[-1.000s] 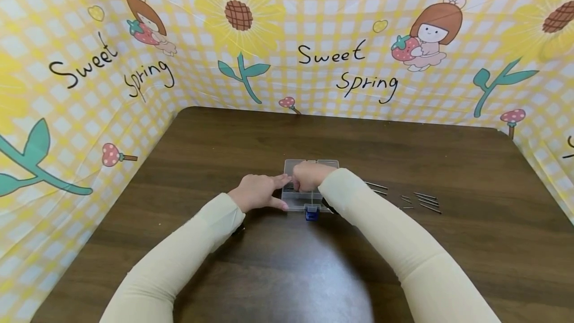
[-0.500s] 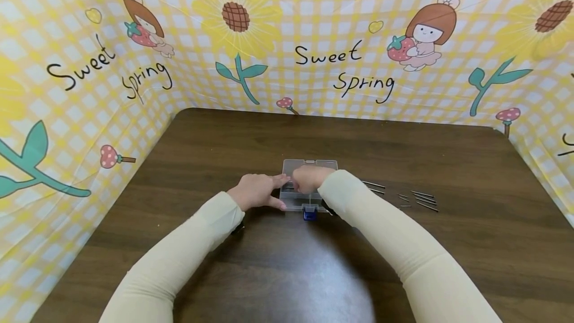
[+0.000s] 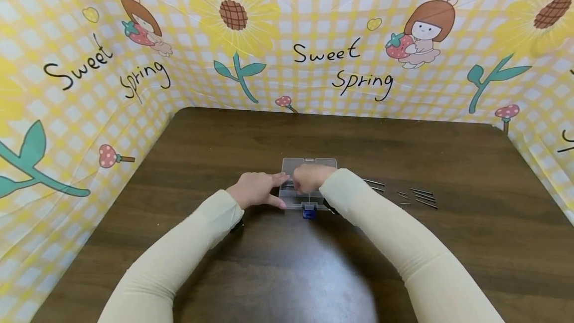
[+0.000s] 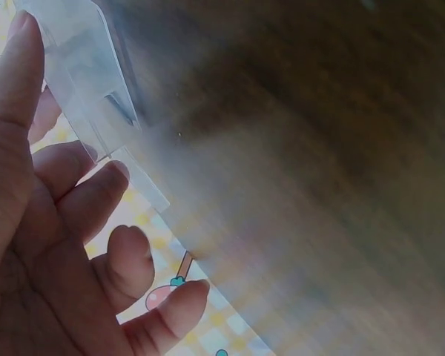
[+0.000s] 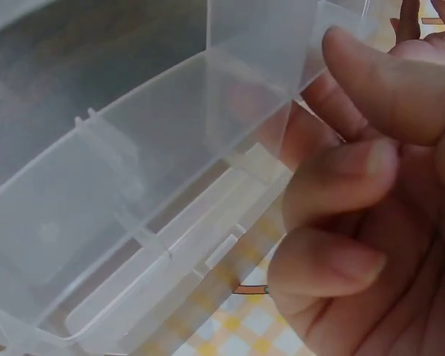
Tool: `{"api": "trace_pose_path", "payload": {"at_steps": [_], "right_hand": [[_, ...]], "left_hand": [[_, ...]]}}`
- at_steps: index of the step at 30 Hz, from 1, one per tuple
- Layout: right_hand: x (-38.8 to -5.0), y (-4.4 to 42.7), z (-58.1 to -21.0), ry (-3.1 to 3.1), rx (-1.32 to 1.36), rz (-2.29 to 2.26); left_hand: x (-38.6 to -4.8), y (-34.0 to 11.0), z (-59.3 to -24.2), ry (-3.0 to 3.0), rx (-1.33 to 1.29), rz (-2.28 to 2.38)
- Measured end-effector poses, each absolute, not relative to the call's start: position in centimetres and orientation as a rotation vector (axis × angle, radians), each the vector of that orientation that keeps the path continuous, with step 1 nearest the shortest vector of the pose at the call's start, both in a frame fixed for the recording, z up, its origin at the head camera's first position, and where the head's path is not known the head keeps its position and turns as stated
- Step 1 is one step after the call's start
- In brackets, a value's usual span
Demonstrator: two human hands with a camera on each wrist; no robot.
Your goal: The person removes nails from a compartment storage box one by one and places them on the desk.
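Note:
A clear plastic compartment box (image 3: 293, 202) with a blue latch (image 3: 309, 212) at its front stands open mid-table. My left hand (image 3: 254, 188) rests against its left side, thumb at the front corner and index finger farther back. In the left wrist view, fingertips (image 4: 117, 169) touch the clear wall. Over the left compartment, my right hand (image 3: 309, 178) has its fingers curled; whatever may lie between thumb and index finger is hidden. Thin dark metal pieces show in that compartment. Right of the box lie several nails (image 3: 426, 198), smaller ones (image 3: 402, 195) and longer ones (image 3: 374, 182).
The brown wooden table (image 3: 251, 138) ends at a yellow checked cloth (image 3: 332, 29) hung round its back and sides. My right sleeve (image 3: 372, 218) crosses the table in front of the longer nails and covers part of them.
Both hands stay at the box in nearly the same pose. The whole head view has shifted slightly; the nails on the table lie as before.

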State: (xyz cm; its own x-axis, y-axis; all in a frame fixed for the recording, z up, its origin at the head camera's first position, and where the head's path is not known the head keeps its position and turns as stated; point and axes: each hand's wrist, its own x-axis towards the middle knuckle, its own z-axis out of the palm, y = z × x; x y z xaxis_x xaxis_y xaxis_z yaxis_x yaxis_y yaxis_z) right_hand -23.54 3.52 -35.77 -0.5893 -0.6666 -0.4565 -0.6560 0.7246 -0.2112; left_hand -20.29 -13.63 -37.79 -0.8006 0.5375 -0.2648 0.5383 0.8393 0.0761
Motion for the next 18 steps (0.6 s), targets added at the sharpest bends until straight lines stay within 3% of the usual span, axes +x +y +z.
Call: {"api": "trace_pose_path", "payload": {"at_steps": [18], "right_hand": [[-24.2, 4.7, -35.5, 2.398, -1.008, -0.212]], "left_hand": [[-20.2, -13.5, -37.6, 2.738, 0.819, -0.007]]}}
